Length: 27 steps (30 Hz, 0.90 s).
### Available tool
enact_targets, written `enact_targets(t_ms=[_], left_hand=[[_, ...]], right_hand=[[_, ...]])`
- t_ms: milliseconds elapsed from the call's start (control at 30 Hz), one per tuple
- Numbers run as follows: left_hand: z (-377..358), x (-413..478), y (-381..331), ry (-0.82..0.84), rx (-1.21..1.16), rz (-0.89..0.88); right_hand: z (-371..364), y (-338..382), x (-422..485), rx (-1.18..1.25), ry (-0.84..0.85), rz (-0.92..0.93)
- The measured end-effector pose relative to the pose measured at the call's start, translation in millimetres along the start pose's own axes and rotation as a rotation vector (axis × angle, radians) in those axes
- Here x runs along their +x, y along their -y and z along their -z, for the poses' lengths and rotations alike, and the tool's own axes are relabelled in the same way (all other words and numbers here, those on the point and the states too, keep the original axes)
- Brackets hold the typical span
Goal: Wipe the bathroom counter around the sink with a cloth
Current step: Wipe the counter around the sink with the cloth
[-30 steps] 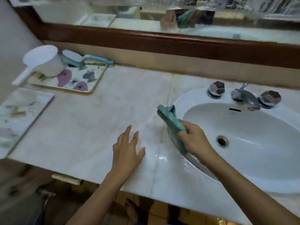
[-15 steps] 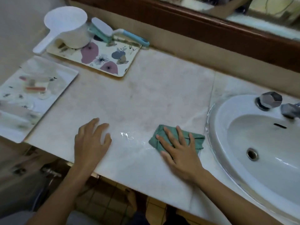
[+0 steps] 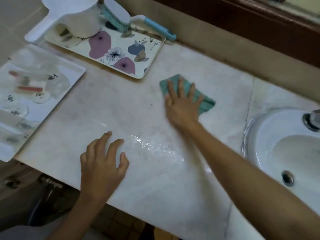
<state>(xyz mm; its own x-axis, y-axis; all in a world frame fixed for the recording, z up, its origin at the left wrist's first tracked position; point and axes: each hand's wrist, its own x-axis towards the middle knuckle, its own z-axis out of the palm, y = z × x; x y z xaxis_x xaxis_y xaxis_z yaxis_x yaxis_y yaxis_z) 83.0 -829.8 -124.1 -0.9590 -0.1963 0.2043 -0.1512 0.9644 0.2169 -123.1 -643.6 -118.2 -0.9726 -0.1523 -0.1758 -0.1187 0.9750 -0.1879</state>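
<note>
A folded green cloth (image 3: 206, 101) lies flat on the pale marble counter (image 3: 107, 108), left of the white sink (image 3: 285, 153). My right hand (image 3: 181, 103) presses down on it with straight, spread fingers, covering its left half. My left hand (image 3: 102, 163) rests on the counter near the front edge, fingers slightly bent and holding nothing. A wet, shiny patch (image 3: 152, 146) glistens on the marble between the two hands.
A flowered tray (image 3: 121, 54) at the back left carries a white scoop (image 3: 74, 16) and a blue-handled brush (image 3: 131, 19). A second white tray (image 3: 41, 90) with small items sits at the far left. A chrome tap knob (image 3: 311, 120) stands on the sink rim.
My right hand took the cloth from the sink rim onto the counter and has pushed it back and left, toward the flowered tray. My left hand has stayed near the front edge.
</note>
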Motion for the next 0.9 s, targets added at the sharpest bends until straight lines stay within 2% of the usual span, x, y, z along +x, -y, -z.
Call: enact_targets(t_ms=[100, 167, 233, 267, 333, 467, 533, 600, 700, 800, 900], left_hand=[[0, 0, 2, -0.022, -0.007, -0.007], [-1, -2, 3, -0.034, -0.001, -0.024], [0, -2, 4, -0.047, -0.003, -0.033], [-1, 0, 3, -0.047, -0.009, -0.037], [-2, -2, 5, -0.034, -0.018, -0.029], [-3, 1, -1, -0.016, -0.056, -0.013], [-2, 2, 2, -0.012, -0.090, -0.006], [1, 2, 7, -0.031, -0.214, 0.019], [14, -4, 16, -0.124, -0.453, 0.129], [29, -11, 39, -0.180, -0.381, 0.189], [28, -13, 71, -0.175, -0.242, 0.325]], right_hand=[[-23, 25, -111, -0.060, -0.017, 0.312], [-24, 3, -167, -0.106, 0.039, 0.481], [-16, -35, -172, -0.164, 0.057, 0.552], [-11, -55, -157, -0.188, 0.037, 0.525], [-2, -72, -109, -0.148, 0.023, 0.346], [12, -44, -8, 0.003, -0.007, -0.106], [9, -5, 5, 0.050, -0.003, -0.144], [-6, 36, -21, 0.017, 0.001, -0.048], [-35, 79, -116, -0.068, -0.003, 0.249], [-38, 62, -202, -0.132, 0.081, 0.602], [-25, 0, -199, -0.238, 0.136, 0.789]])
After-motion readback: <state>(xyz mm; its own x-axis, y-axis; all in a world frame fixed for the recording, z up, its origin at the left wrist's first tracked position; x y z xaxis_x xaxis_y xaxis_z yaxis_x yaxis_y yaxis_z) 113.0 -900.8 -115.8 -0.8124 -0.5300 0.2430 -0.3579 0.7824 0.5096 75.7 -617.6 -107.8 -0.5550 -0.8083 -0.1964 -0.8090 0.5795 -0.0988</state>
